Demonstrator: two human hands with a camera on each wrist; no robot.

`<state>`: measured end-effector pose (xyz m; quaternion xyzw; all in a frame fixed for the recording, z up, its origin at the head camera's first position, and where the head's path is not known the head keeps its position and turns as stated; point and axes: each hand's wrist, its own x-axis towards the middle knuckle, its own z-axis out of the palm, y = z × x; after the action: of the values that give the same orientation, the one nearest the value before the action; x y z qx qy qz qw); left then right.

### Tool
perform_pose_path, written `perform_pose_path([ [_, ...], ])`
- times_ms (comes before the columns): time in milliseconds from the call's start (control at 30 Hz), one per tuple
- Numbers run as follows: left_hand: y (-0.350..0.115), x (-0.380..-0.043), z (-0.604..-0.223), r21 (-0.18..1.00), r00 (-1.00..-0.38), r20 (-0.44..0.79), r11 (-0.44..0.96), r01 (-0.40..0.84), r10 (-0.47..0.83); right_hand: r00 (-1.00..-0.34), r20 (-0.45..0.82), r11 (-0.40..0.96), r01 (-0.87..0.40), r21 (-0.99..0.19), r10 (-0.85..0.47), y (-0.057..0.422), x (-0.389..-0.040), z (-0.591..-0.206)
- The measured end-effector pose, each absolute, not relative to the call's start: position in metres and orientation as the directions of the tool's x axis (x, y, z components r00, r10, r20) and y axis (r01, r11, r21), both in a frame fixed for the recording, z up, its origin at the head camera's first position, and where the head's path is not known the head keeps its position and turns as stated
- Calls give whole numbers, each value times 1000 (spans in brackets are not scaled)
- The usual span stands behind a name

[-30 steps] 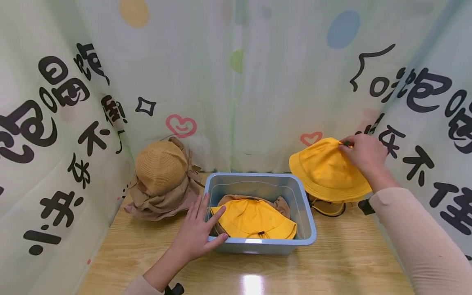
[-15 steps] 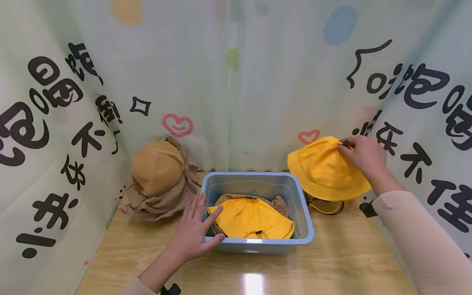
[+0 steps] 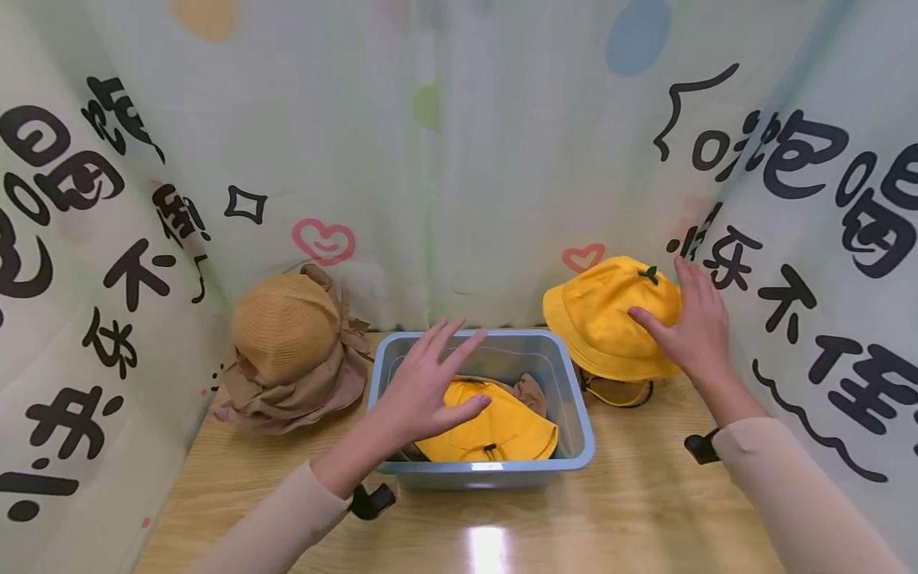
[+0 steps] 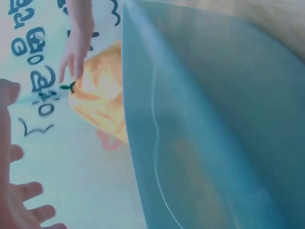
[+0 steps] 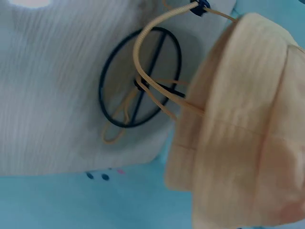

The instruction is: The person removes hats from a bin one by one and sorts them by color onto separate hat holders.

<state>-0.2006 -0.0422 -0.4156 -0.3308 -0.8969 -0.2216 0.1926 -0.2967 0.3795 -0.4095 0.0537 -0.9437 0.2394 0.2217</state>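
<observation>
Over the left part of the blue plastic bin (image 3: 574,414), my left hand (image 3: 430,391) hovers with spread fingers and holds nothing. A folded yellow hat (image 3: 495,434) lies in the bin, above a brown hat (image 3: 531,395) that is mostly covered. To the bin's right, a yellow bucket hat (image 3: 602,327) with a green sprout on top sits raised on a stand. My right hand (image 3: 696,335) is beside its crown, fingers straight and thumb apart; whether it touches is unclear. Cords hang under that hat, near a black ring base (image 5: 102,86) in the right wrist view.
Left of the bin, a tan knitted hat (image 3: 287,327) sits on top of brown fabric hats (image 3: 301,395). Printed curtains (image 3: 495,183) enclose the wooden table (image 3: 610,502) at the back and both sides.
My right hand has let go of the yellow bucket hat's top and spread its fingers. My left hand has risen from the bin's left rim and moved right over it.
</observation>
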Motion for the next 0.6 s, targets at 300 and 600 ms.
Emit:
perform_pose_path([
  [300,41,-260,-399,366,-700,477,604,708,531,-876,466,857,-143,-495,123,377,-294,-439],
  [600,95,-303,-409,395,-746,365,633,666,557,-850,495,846,-121,-519,181,374,-298,-467],
])
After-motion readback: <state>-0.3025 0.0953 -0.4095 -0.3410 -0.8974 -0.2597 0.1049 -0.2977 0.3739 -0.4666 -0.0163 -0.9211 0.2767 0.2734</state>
